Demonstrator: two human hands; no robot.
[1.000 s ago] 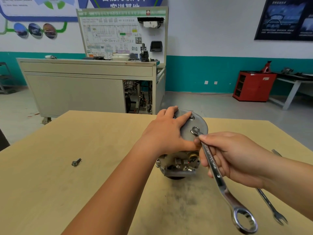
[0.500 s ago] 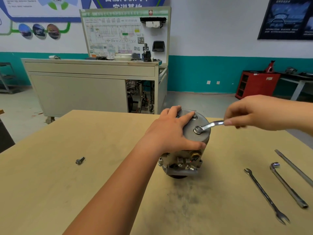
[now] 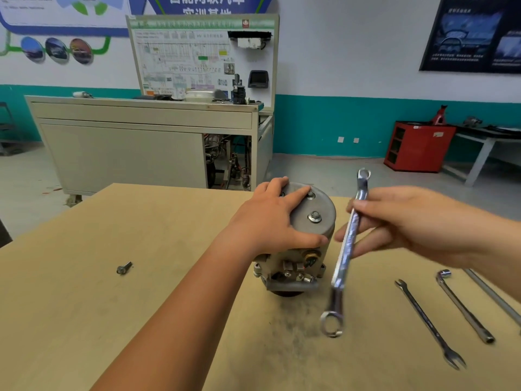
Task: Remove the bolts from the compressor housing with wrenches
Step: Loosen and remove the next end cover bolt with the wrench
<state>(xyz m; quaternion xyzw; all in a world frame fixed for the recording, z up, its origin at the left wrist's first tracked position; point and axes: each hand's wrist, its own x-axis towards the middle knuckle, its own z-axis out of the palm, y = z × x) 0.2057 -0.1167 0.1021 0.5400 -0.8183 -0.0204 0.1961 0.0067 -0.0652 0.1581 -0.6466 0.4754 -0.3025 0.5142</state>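
The grey compressor housing [image 3: 321, 230] stands upright on the wooden table [image 3: 84, 320]. My left hand [image 3: 270, 218] lies flat on its round top cover, fingers spread. Two bolts show on the cover: one near the middle right [image 3: 315, 217] and one further back [image 3: 310, 195]. My right hand [image 3: 400, 221] holds a long silver double-ring wrench [image 3: 348, 249] in the air just right of the housing, off the bolts, nearly upright and blurred. A loose bolt [image 3: 124, 268] lies on the table to the left.
On the table at the right lie a combination wrench [image 3: 428, 323], a socket wrench [image 3: 465, 306] and a long rod [image 3: 493, 297]. A dark smudge [image 3: 296, 320] marks the tabletop in front of the housing. A training cabinet [image 3: 141, 145] stands behind the table.
My right hand has lifted the wrench off the middle bolt and swung it upright beside the housing. My left hand has stayed on the cover.
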